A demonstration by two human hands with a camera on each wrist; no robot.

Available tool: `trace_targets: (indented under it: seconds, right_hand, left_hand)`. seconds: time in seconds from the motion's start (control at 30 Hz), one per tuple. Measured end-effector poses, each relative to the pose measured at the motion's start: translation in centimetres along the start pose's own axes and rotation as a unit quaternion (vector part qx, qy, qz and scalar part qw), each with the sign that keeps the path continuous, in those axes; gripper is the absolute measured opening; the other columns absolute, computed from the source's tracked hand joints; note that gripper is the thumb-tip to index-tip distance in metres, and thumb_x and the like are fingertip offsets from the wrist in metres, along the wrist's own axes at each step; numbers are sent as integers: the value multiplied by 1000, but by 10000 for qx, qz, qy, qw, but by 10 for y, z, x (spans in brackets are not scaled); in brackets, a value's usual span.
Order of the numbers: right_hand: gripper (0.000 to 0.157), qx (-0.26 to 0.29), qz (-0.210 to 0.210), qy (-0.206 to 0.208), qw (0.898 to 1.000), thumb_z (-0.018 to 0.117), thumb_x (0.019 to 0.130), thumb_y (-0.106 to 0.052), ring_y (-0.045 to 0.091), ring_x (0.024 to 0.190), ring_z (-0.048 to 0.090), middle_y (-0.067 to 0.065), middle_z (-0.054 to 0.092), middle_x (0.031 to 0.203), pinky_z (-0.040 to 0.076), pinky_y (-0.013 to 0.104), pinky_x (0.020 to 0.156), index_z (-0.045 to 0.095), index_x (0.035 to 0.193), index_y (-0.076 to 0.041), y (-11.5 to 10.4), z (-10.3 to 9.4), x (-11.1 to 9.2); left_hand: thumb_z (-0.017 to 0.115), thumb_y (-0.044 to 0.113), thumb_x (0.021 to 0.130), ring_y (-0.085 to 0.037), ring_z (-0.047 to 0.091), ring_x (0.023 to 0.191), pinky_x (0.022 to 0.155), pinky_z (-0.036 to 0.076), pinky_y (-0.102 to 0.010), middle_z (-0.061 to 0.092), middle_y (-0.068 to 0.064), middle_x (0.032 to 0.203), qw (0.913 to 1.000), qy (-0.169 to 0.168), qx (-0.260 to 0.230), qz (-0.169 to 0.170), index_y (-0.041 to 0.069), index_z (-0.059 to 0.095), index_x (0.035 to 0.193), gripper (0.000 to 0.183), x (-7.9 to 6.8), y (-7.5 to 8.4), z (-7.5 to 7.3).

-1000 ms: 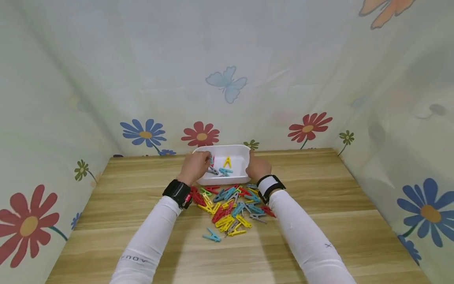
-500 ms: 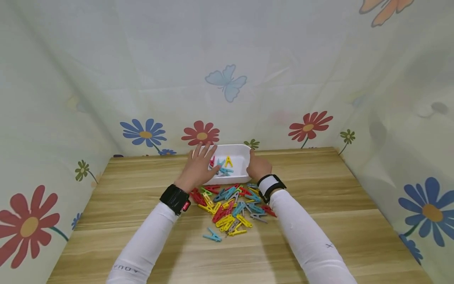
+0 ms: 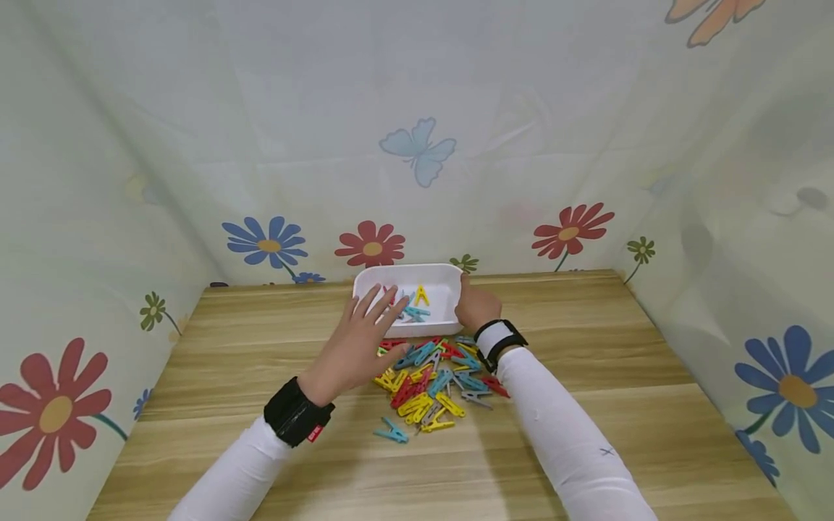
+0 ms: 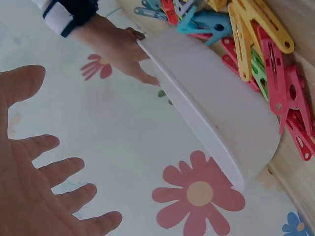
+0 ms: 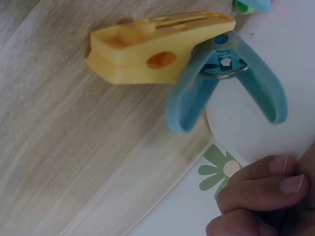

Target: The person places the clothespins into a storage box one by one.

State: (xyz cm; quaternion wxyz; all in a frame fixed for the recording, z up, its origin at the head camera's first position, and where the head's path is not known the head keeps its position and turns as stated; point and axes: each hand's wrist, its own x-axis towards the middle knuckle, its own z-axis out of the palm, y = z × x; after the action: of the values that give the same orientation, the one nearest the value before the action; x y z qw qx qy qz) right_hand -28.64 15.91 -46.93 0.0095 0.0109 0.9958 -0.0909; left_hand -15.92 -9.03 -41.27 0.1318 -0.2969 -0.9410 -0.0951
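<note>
A white plastic tray [image 3: 446,293] stands at the table's back edge with a few clothespins inside, among them a yellow clothespin [image 3: 422,295] and some blue ones. My right hand [image 3: 478,305] grips the tray's right end, thumb at the rim and fingers curled against the outer side. My left hand [image 3: 352,354] is spread and holds nothing, over the tray's front left and the left edge of the clothespin pile [image 3: 433,387]. In the right wrist view, a blue clothespin [image 5: 266,93] and a yellow clothespin [image 5: 128,59] lie beside the tray, near the curled fingers [image 5: 256,191].
The pile of red, yellow, blue, green and grey clothespins spreads on the wooden table [image 3: 554,449] in front of the tray. One blue clothespin [image 3: 391,431] lies apart, nearer me. A flowered curtain [image 3: 293,145] closes off the back and both sides.
My left hand has let go inside the tray, spread its fingers and drawn back toward me. Another blue clothespin shows in the tray. The right hand has stayed at its end.
</note>
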Motion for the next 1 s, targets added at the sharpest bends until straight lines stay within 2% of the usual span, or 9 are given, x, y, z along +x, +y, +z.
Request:
trace_targets:
  seconds: [0.27, 0.43, 0.57, 0.7, 0.87, 1.0]
  right_hand:
    - [73, -16, -14, 7, 10000, 58, 89, -16, 21, 51, 51, 7, 59, 63, 38, 33, 43, 28, 155, -11, 0, -2, 2]
    - [73, -29, -13, 28, 10000, 58, 89, -16, 20, 51, 51, 7, 59, 63, 38, 33, 43, 28, 155, -11, -1, -2, 2]
    - [72, 18, 1, 36, 10000, 59, 89, -16, 20, 51, 51, 8, 59, 63, 37, 33, 43, 29, 155, -11, 0, -1, 3]
    - [72, 16, -1, 17, 10000, 58, 90, -15, 20, 50, 51, 8, 59, 63, 37, 33, 43, 29, 155, -10, 0, -1, 2]
    - [71, -8, -19, 25, 10000, 58, 89, -14, 20, 50, 50, 7, 58, 62, 36, 32, 43, 30, 154, -10, -1, -2, 0]
    - [70, -21, -46, 88, 9999, 58, 89, -14, 19, 49, 49, 7, 56, 60, 35, 32, 42, 32, 154, -9, -2, -4, -2]
  left_hand:
    - [63, 51, 91, -31, 20, 152, 117, 23, -59, 26, -4, 163, 9992, -69, -217, 338, 23, 30, 155, 78, -30, 17, -4]
    - [67, 48, 89, -30, 26, 149, 117, 28, -55, 29, -3, 162, 9978, -346, -272, 486, 24, 34, 154, 76, -50, 26, -2]
    - [65, 50, 90, -29, 32, 146, 114, 34, -53, 33, -2, 159, 9936, -892, -308, 623, 28, 33, 154, 74, -63, 37, 6]
    - [65, 47, 91, -25, 45, 137, 109, 41, -50, 45, -2, 150, 9857, -1401, -443, 824, 30, 37, 151, 69, -74, 47, 20]
    - [68, 39, 91, -24, 53, 128, 103, 46, -47, 54, 0, 140, 9786, -1649, -779, 954, 27, 49, 144, 57, -88, 53, 34]
    - [65, 35, 94, -19, 57, 122, 98, 49, -44, 59, 3, 132, 9758, -1696, -800, 1121, 25, 55, 139, 47, -95, 54, 45]
